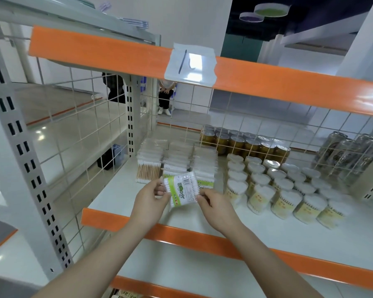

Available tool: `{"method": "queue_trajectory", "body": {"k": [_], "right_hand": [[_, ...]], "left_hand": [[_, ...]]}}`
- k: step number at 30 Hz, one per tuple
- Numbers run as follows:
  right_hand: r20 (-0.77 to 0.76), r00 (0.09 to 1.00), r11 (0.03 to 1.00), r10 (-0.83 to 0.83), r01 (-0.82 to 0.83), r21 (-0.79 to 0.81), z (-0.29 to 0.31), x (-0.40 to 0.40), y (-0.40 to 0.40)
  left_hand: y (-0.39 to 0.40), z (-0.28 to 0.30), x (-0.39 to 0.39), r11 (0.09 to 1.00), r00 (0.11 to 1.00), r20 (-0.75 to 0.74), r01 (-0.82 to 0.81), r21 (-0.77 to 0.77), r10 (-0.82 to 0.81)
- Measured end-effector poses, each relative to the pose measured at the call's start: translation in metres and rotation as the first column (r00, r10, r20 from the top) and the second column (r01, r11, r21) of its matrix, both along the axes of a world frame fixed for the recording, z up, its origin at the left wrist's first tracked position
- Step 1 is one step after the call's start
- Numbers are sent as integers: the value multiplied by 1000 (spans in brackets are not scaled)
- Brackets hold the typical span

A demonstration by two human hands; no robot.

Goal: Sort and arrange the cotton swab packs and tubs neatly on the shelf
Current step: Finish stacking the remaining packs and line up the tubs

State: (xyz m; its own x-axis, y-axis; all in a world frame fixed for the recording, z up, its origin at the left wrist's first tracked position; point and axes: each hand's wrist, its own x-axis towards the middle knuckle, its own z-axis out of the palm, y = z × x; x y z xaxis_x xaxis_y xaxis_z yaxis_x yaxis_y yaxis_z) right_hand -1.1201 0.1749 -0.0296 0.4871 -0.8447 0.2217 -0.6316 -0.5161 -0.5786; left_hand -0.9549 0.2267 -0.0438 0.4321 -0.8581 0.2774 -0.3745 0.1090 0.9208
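**Both hands hold one swab pack over the shelf**

The left hand and the right hand hold a single swab pack between them, above the white shelf and just in front of the stacked packs. The left hand's thumb and fingers pinch the pack's left edge; the right hand's fingers curl round its lower right corner. The pack is tilted, its green-and-white label facing up.

Behind it, three rows of packs stand against the wire-grid back, the leftmost row showing wooden sticks. To their right, tubs with white tops and yellow labels sit in rows, close together, reaching toward the shelf's front edge. Beyond the grid stand dark cans. An orange rail runs along the shelf's front, and another above carries a clear tag holder.
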Motion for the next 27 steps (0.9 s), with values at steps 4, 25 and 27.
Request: {"method": "queue_trajectory", "body": {"k": [4, 25, 27], "right_hand": [[-30, 999, 1000, 25, -26, -17, -2, 0, 0], [0, 999, 999, 44, -44, -5, -12, 2, -5], [-15, 997, 997, 80, -80, -13, -12, 4, -3]], "left_hand": [[0, 1, 3, 998, 999, 15, 48, -33, -48], [-11, -5, 22, 992, 981, 163, 96, 83, -109], [-12, -3, 24, 992, 980, 173, 85, 92, -100]]}}
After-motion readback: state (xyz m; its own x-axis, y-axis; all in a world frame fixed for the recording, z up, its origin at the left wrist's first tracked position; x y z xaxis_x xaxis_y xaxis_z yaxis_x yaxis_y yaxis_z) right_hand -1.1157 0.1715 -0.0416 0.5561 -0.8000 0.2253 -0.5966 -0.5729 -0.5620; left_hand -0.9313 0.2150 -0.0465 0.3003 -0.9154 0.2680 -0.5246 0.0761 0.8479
